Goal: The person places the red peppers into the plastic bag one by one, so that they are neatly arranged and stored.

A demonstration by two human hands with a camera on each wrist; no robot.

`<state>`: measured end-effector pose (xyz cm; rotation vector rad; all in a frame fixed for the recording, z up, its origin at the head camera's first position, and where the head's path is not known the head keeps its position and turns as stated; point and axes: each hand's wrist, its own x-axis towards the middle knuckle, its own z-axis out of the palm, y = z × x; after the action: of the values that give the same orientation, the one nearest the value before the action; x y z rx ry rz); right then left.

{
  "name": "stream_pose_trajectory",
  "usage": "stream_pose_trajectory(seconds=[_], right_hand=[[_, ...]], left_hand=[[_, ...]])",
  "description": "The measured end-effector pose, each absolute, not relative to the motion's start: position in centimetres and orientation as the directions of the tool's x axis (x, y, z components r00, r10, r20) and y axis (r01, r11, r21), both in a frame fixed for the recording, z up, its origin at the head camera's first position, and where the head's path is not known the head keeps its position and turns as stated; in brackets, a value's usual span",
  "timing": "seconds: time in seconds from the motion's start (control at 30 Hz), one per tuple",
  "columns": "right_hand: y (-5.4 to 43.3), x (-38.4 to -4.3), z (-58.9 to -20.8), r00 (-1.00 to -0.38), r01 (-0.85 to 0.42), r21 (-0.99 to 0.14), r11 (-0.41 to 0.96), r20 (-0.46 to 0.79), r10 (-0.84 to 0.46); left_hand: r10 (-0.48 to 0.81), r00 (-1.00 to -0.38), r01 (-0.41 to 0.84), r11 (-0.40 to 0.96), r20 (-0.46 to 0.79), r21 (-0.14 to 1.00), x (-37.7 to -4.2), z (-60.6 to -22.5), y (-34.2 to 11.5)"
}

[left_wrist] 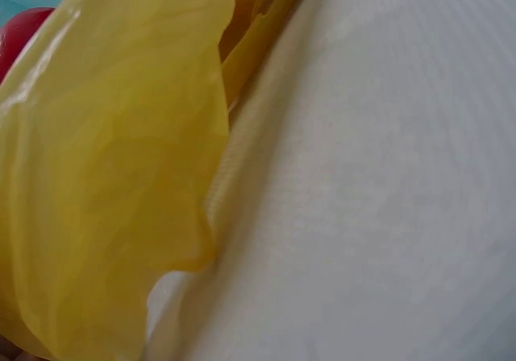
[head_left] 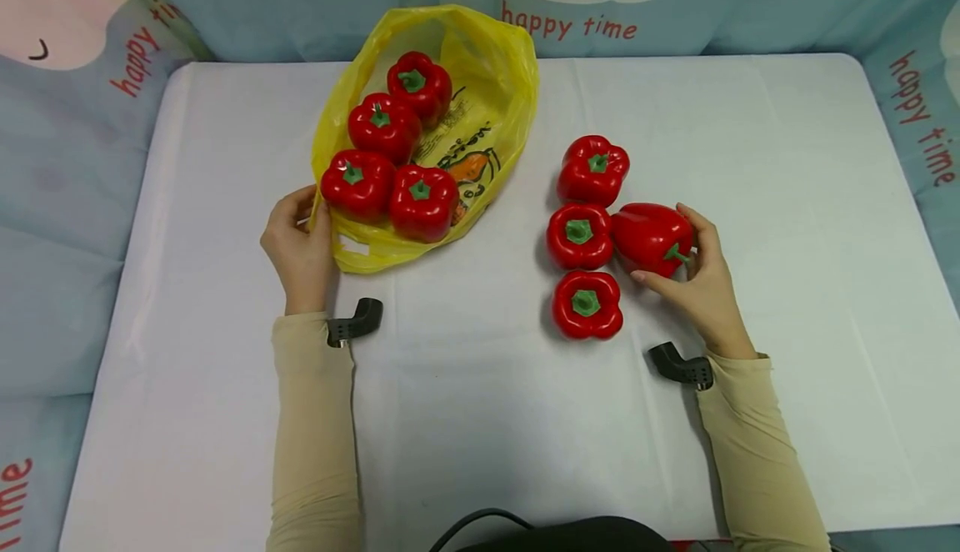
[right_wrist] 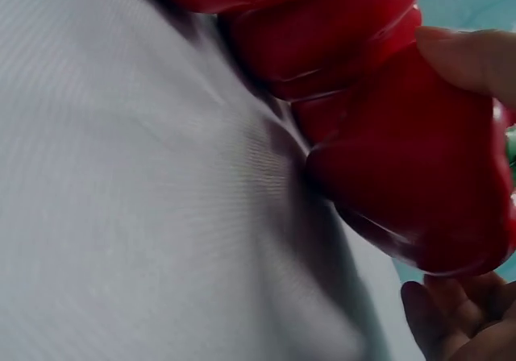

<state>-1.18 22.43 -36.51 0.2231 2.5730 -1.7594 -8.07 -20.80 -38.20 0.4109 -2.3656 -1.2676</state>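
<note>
My right hand [head_left: 705, 285] grips a red bell pepper [head_left: 651, 237] between thumb and fingers. That pepper lies on its side, its green stem pointing towards the palm; the right wrist view shows it close up [right_wrist: 419, 159]. Left of it, three more bell peppers [head_left: 579, 235] stand in a column, stems up. At the left, my left hand [head_left: 302, 248] pinches the rim of a yellow plastic bag [head_left: 390, 258], its fingertips partly hidden by the plastic. Several red bell peppers [head_left: 384, 127] sit inside the wide-mouthed bag. Yellow plastic [left_wrist: 113, 168] fills much of the left wrist view.
Everything stands on a table with a white cloth [head_left: 465, 402]. Blue printed fabric [head_left: 300, 2] hangs along the back and sides. A black cable [head_left: 480, 514] and a dark object [head_left: 577, 535] are at the front edge.
</note>
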Motion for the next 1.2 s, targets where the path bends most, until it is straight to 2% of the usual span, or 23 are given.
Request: stream_pose_trajectory(seconds=[0.37, 0.7, 0.93, 1.2], right_hand=[[22.19, -1.12, -36.22, -0.97, -0.077, -0.979, 0.191, 0.117, 0.211], [22.21, -1.19, -36.1, -0.977, -0.033, -0.943, 0.33, 0.1, 0.189], [22.36, -1.31, -36.03, -0.991, -0.02, -0.897, 0.442, 0.077, 0.112], [22.37, -1.06, -36.15, -0.988, 0.0, -0.891, 0.453, 0.068, 0.135]], left_hand=[[-0.454, -0.864, -0.063, 0.53, 0.22, 0.846, -8.02, -38.12, -20.85], [-0.462, -0.863, -0.084, 0.529, 0.203, 0.844, -8.06, -38.03, -20.82], [-0.463, -0.866, -0.097, 0.526, 0.189, 0.845, -8.04, -37.99, -20.77], [-0.455, -0.868, -0.086, 0.53, 0.198, 0.843, -8.06, -38.09, -20.71]])
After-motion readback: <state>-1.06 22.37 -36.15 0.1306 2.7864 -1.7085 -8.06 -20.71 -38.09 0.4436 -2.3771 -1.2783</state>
